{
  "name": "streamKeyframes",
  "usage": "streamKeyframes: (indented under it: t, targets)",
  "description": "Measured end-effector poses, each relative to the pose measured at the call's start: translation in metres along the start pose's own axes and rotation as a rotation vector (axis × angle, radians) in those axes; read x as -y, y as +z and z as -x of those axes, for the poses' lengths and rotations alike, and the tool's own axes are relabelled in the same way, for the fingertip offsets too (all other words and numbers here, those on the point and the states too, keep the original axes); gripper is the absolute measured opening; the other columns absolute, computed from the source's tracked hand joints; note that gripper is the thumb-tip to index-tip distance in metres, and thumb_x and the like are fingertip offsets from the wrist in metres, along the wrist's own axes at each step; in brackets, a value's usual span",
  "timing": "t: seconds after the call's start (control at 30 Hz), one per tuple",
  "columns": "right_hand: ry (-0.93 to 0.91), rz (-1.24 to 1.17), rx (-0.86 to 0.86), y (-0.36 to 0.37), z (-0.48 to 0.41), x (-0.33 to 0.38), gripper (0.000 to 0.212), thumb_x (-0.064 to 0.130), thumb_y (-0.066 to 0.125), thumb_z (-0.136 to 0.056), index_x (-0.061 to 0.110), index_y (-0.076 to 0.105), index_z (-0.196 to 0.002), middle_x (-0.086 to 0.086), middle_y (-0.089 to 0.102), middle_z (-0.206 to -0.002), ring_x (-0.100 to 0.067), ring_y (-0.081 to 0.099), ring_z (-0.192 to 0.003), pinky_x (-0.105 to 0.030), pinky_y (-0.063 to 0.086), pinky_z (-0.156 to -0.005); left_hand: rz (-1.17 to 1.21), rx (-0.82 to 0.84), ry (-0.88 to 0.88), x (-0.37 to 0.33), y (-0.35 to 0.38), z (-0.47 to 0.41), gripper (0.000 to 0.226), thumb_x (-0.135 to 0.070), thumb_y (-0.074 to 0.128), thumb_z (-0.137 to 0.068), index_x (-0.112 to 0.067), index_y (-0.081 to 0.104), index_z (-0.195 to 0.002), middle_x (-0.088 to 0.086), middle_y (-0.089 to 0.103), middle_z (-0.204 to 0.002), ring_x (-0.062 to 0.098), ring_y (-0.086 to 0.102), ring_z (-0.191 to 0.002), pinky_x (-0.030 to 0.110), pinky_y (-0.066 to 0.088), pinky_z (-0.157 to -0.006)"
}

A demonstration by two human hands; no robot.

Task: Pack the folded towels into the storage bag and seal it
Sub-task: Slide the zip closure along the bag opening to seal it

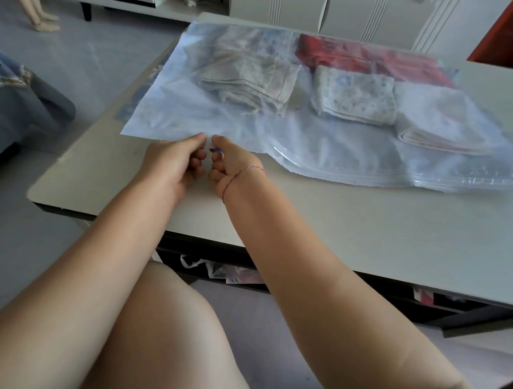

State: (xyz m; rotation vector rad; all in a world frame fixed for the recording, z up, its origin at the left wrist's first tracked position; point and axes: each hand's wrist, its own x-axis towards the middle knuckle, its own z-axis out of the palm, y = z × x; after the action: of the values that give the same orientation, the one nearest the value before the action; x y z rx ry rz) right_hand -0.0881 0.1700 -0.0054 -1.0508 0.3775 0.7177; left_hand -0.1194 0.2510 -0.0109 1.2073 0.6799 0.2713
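I see my left hand (174, 159) and right hand (225, 163) meeting at the near edge of the clear storage bag (225, 119), which lies flat on the pale tabletop (340, 221). Both hands are curled nearly closed, thumbs and fingertips pinching the bag's zip edge; a small blue slider (218, 150) shows between them at my right thumb. Inside the bag lie the folded towels: beige (253, 81), red (377, 60), floral (355, 95) and white (440, 124).
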Motion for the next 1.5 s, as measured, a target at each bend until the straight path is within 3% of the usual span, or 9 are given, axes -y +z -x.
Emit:
streamKeyframes:
  t: [0.4,0.53,0.7,0.83,1.03,1.17,1.33,1.5]
  targets:
    - [-0.067,-0.081,-0.054,-0.043,-0.001,0.020,0.031,0.013,0.056,-0.092,0.011,0.043,-0.063,-0.001,0.036,-0.059,-0.004,0.023,-0.017,-0.013,0.017,-0.024,0.038,-0.059,-0.019,-0.006,-0.009,-0.001,0.019,-0.015,0.066,-0.084,-0.014,0.056,-0.067,-0.009,0.050,-0.037,0.002,0.038,-0.029,0.011,0.035,-0.034]
    - [-0.077,-0.065,-0.017,-0.048,0.003,0.021,0.031,0.016,0.055,-0.093,0.014,0.043,-0.064,-0.001,0.036,-0.060,-0.004,0.023,-0.019,-0.012,0.017,-0.025,0.178,-0.094,-0.100,0.005,0.013,0.002,0.021,-0.017,0.062,-0.087,-0.014,0.052,-0.069,-0.004,0.051,-0.045,0.002,0.037,-0.027,0.010,0.033,-0.033]
    - [-0.057,-0.021,0.006,-0.050,0.012,0.025,0.034,0.018,0.054,-0.093,0.011,0.043,-0.062,-0.002,0.035,-0.059,-0.002,0.029,-0.018,-0.012,0.023,-0.024,0.074,0.031,-0.144,0.027,0.056,0.007,0.015,-0.027,0.068,-0.080,-0.013,0.064,-0.077,-0.001,0.052,-0.057,0.005,0.040,-0.030,0.010,0.030,-0.032]
    - [-0.046,-0.084,-0.020,-0.054,0.012,0.027,0.034,0.016,0.053,-0.094,0.011,0.041,-0.063,-0.002,0.035,-0.061,-0.003,0.027,-0.015,-0.010,0.020,-0.022,0.116,0.003,-0.153,0.025,0.058,0.004,0.018,-0.015,0.066,-0.082,-0.012,0.057,-0.066,-0.006,0.047,-0.034,0.003,0.036,-0.025,0.010,0.028,-0.030]
    - [-0.071,-0.129,-0.008,-0.069,0.011,0.036,0.033,0.015,0.048,-0.096,0.012,0.039,-0.064,-0.002,0.033,-0.061,-0.005,0.023,-0.016,-0.013,0.016,-0.021,0.175,-0.011,-0.161,0.010,0.052,0.012,0.023,-0.007,0.060,-0.086,-0.011,0.050,-0.066,-0.006,0.045,-0.035,0.001,0.034,-0.024,0.008,0.026,-0.029]
    - [-0.081,-0.088,-0.035,-0.092,0.011,0.051,0.033,0.016,0.046,-0.097,0.013,0.038,-0.065,0.001,0.032,-0.061,-0.004,0.024,-0.016,-0.012,0.016,-0.021,0.153,-0.029,-0.172,0.006,0.051,0.014,0.022,-0.008,0.060,-0.087,-0.012,0.051,-0.067,-0.002,0.042,-0.060,0.001,0.036,-0.025,0.009,0.027,-0.030]
    - [-0.114,-0.037,-0.086,-0.111,0.013,0.056,0.030,0.018,0.052,-0.095,0.013,0.043,-0.067,0.001,0.037,-0.060,-0.003,0.027,-0.019,-0.012,0.018,-0.024,0.187,-0.063,-0.193,0.016,0.060,0.020,0.020,-0.015,0.061,-0.087,-0.013,0.051,-0.070,-0.002,0.042,-0.061,0.002,0.034,-0.025,0.010,0.030,-0.031]
    - [-0.125,-0.058,-0.089,-0.110,0.012,0.053,0.030,0.018,0.055,-0.093,0.013,0.043,-0.066,0.000,0.038,-0.059,-0.002,0.026,-0.019,-0.011,0.018,-0.025,0.120,0.093,-0.222,0.035,0.105,0.036,0.023,-0.026,0.066,-0.084,-0.017,0.052,-0.069,-0.003,0.045,-0.058,0.003,0.036,-0.041,0.010,0.030,-0.032]
